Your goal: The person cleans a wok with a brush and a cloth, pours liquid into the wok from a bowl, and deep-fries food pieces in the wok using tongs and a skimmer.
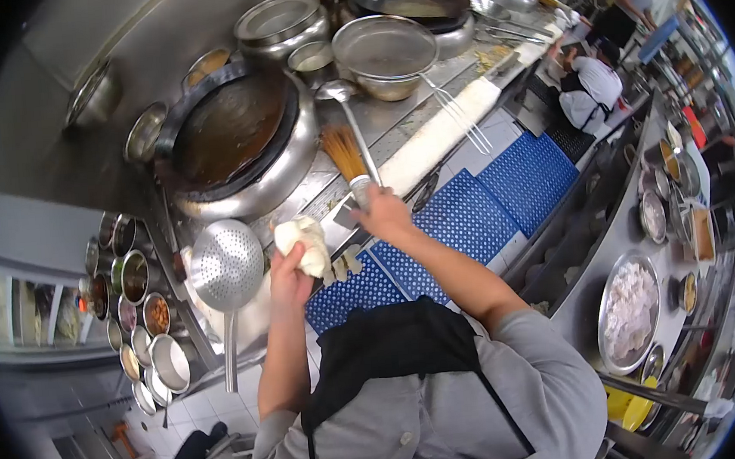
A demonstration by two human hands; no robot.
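A bunched white cloth (299, 242) is in my left hand (289, 270), which is closed around its lower part; a loose end hangs to the right. My right hand (388, 215) grips a wok brush (344, 154) by its bound grey end, with the tan bristles pointing up and away over the stove edge. Close beside the brush lies a ladle (355, 123). Left of my left hand is a perforated skimmer (226, 262), its handle toward me. Dark brown liquid fills the wok (226, 128) ahead of my left hand.
A mesh strainer (386, 47) rests over a bowl beyond the ladle. Several seasoning containers (169, 362) stand at the left. Blue mats (462, 222) cover the floor. On the right counter is a large bowl (604, 332) of pale food. A person (593, 82) bends down farther back.
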